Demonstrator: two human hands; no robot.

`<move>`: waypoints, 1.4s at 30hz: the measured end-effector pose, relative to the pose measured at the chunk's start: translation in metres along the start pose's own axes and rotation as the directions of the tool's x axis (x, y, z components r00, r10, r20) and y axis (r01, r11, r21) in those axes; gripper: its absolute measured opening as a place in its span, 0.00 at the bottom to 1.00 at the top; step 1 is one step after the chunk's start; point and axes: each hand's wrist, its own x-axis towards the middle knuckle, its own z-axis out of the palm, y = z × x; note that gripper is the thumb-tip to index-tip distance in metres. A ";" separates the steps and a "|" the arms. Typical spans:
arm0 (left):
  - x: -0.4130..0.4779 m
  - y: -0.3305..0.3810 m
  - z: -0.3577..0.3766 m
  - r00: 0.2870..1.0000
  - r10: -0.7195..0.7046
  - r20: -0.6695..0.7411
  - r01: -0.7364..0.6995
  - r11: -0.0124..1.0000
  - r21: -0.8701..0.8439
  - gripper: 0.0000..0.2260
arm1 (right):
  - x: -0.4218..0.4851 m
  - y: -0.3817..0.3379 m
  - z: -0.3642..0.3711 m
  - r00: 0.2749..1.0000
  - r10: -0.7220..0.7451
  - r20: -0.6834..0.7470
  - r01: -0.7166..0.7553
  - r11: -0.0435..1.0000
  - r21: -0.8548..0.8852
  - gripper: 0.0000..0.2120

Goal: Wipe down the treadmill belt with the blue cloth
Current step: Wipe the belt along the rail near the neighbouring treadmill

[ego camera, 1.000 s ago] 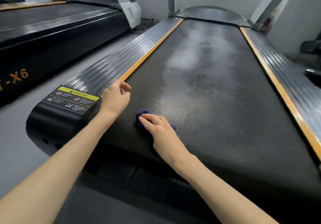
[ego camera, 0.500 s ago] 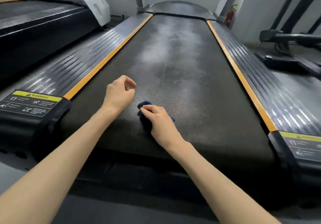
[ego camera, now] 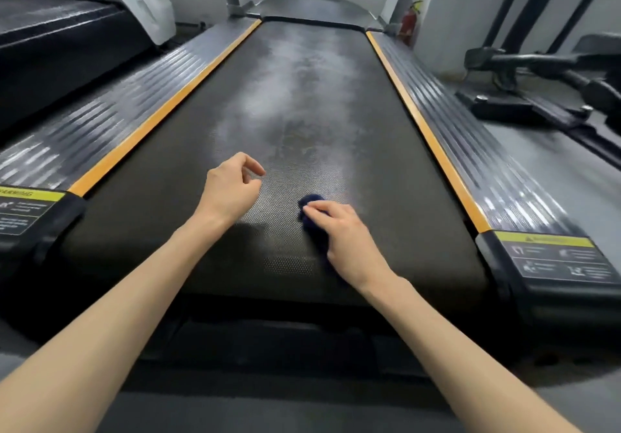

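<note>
Grey floor, pale wall, red fire extinguisher, second treadmill at left

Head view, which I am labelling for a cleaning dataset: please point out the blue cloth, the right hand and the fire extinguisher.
blue cloth [ego camera: 307, 200]: head view, bunched end past the fingertips.
right hand [ego camera: 349, 241]: head view, back of the hand.
fire extinguisher [ego camera: 408, 27]: head view, red body.

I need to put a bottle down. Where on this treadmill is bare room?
The far half of the belt, between the two orange strips, beyond both hands, is bare; so are the ribbed side rails. The near end is crowded: the left hand hovers there and the right hand holds the blue cloth.
</note>
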 end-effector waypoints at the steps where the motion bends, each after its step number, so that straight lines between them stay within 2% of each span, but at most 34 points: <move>1: -0.001 0.007 0.008 1.000 0.002 0.011 -0.002 1.000 0.000 0.07 | -0.008 0.006 -0.006 0.999 -0.049 0.015 0.050 0.999 -0.013 0.26; 3: -0.003 0.017 0.021 1.000 0.014 0.021 -0.014 1.000 -0.005 0.08 | -0.021 0.041 -0.028 1.000 -0.015 -0.021 0.013 0.997 -0.070 0.26; 5: -0.004 0.022 0.028 0.999 0.013 0.030 -0.013 1.000 -0.019 0.09 | -0.033 0.077 -0.056 0.979 0.188 -0.074 -0.197 0.969 -0.147 0.26; 7: -0.004 0.024 0.032 0.999 0.008 0.044 -0.007 1.000 -0.019 0.08 | -0.039 0.092 -0.069 0.909 0.391 -0.145 -0.412 0.896 -0.167 0.26; 9: -0.006 0.025 0.034 0.999 0.010 0.049 -0.009 1.000 -0.014 0.08 | -0.030 0.070 -0.057 0.833 0.500 -0.238 -0.535 0.838 -0.112 0.23; 10: -0.007 0.026 0.036 0.998 0.015 0.053 -0.015 1.000 -0.008 0.08 | -0.025 0.052 -0.047 0.836 0.487 -0.254 -0.516 0.854 -0.061 0.22; 11: -0.008 0.027 0.038 0.998 0.020 0.058 -0.020 1.000 -0.002 0.08 | -0.021 0.032 -0.035 0.878 0.418 -0.234 -0.435 0.900 -0.025 0.21; 13: -0.009 0.031 0.044 0.998 0.018 0.067 -0.018 1.000 -0.008 0.09 | -0.028 0.010 -0.018 0.971 0.204 -0.126 -0.203 0.979 0.020 0.24; 15: -0.012 0.036 0.050 0.997 0.027 0.071 -0.025 0.999 -0.029 0.09 | -0.039 0.022 -0.026 0.995 0.090 -0.048 -0.090 0.996 -0.004 0.27; 17: -0.015 0.038 0.054 0.996 0.044 0.081 -0.041 0.998 -0.043 0.09 | -0.043 0.059 -0.049 0.985 0.171 -0.020 -0.172 0.980 -0.100 0.29; 19: -0.016 0.039 0.057 0.992 0.064 0.107 -0.060 0.997 -0.045 0.09 | -0.040 0.091 -0.073 0.934 0.357 0.005 -0.346 0.911 -0.225 0.30; 21: -0.016 0.040 0.058 0.991 0.072 0.113 -0.067 0.997 -0.043 0.09 | -0.035 0.094 -0.078 0.874 0.478 -0.090 -0.485 0.849 -0.207 0.29; 23: -0.016 0.039 0.058 0.993 0.066 0.099 -0.063 0.997 -0.042 0.09 | -0.032 0.072 -0.065 0.875 0.452 -0.173 -0.477 0.866 -0.151 0.26; 24: -0.016 0.039 0.058 0.993 0.066 0.094 -0.062 0.997 -0.046 0.10 | -0.035 0.060 -0.056 0.906 0.386 -0.173 -0.407 0.907 -0.110 0.25; 26: -0.017 0.041 0.059 0.994 0.066 0.092 -0.061 0.997 -0.057 0.10 | -0.051 0.049 -0.045 0.972 0.217 -0.093 -0.222 0.974 -0.045 0.26; 28: -0.020 0.042 0.061 0.994 0.064 0.091 -0.059 0.996 -0.066 0.10 | -0.055 0.069 -0.059 0.988 0.152 -0.038 -0.155 0.984 -0.084 0.28; 31: -0.023 0.038 0.058 0.991 0.074 0.109 -0.069 0.996 -0.049 0.10 | -0.048 0.095 -0.081 0.948 0.318 0.006 -0.314 0.937 -0.153 0.29; 34: -0.023 0.030 0.048 0.995 0.061 0.083 -0.059 0.998 -0.023 0.10 | -0.048 0.078 -0.071 0.875 0.446 -0.191 -0.469 0.878 -0.099 0.27; 36: -0.021 0.025 0.039 0.999 0.043 0.027 -0.043 0.999 -0.007 0.11 | -0.048 0.049 -0.051 0.816 0.479 -0.323 -0.502 0.865 0.014 0.26; 37: -0.019 0.023 0.034 0.999 0.038 -0.003 -0.038 0.999 0.000 0.11 | -0.042 0.031 -0.039 0.814 0.483 -0.323 -0.488 0.870 0.072 0.26; 38: -0.017 0.021 0.031 0.999 0.032 -0.026 -0.032 0.999 0.005 0.11 | -0.032 0.009 -0.023 0.846 0.451 -0.285 -0.438 0.892 0.112 0.27; 40: -0.014 0.020 0.026 0.997 0.028 -0.067 -0.027 1.000 0.006 0.12 | -0.009 -0.041 0.009 0.944 0.267 -0.195 -0.245 0.961 0.127 0.24; 42: -0.012 0.020 0.021 0.995 0.034 -0.093 -0.033 0.999 0.018 0.12 | 0.007 -0.076 0.028 0.992 0.073 -0.098 -0.062 0.992 0.114 0.18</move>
